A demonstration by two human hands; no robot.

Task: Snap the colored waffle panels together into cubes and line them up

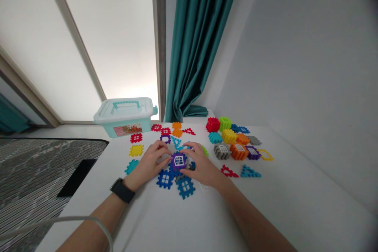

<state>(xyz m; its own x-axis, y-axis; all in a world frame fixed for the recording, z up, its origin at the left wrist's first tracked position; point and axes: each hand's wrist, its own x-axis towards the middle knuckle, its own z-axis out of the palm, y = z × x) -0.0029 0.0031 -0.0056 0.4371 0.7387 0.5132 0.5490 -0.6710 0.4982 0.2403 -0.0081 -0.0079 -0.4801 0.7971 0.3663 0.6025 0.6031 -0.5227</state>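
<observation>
Between my two bare hands, on the white table [159,220], sits a purple square plastic waffle block with a white window [178,161] – no clear long axis. My right hand [199,164] lies half-closed over its edge, seemingly gripping; my left hand [152,161] curls against the other side, grip unclear. Two blue plastic waffle pieces [164,179] lie just below – roughly eight chunkier multicoloured plastic blocks [229,136] cluster rightward.

Our left hand [150,162] and right hand [199,164] hold a purple waffle block [178,161] with a white window between them, beside blue square pieces [185,187]. Coloured cubes [229,136] stand on the white table [165,220], with a lidded plastic storage box [125,116] at its far edge.
</observation>
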